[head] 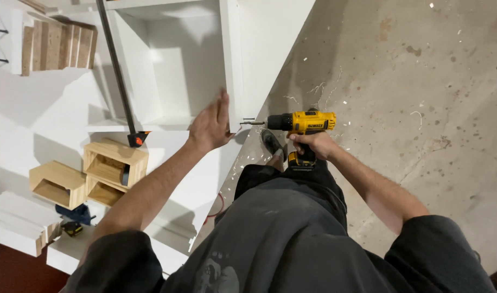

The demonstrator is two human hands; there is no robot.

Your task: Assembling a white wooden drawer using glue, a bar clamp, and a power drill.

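My right hand [312, 143] grips the handle of a yellow and black cordless drill [301, 123]. Its bit points left at the outer side of a white cabinet [235, 65], and the tip touches the panel's edge near the lower corner. My left hand [210, 126] lies flat with fingers together against the inner face of that same white side panel, just left of the bit. The cabinet is an open white box with an empty compartment.
A long black bar clamp [118, 76] with an orange-tipped head runs down the cabinet's left part. Small open wooden boxes [115, 163] sit on a white board at the left. White board strips [15, 222] lie lower left. Concrete floor [422, 97] with shavings lies at the right.
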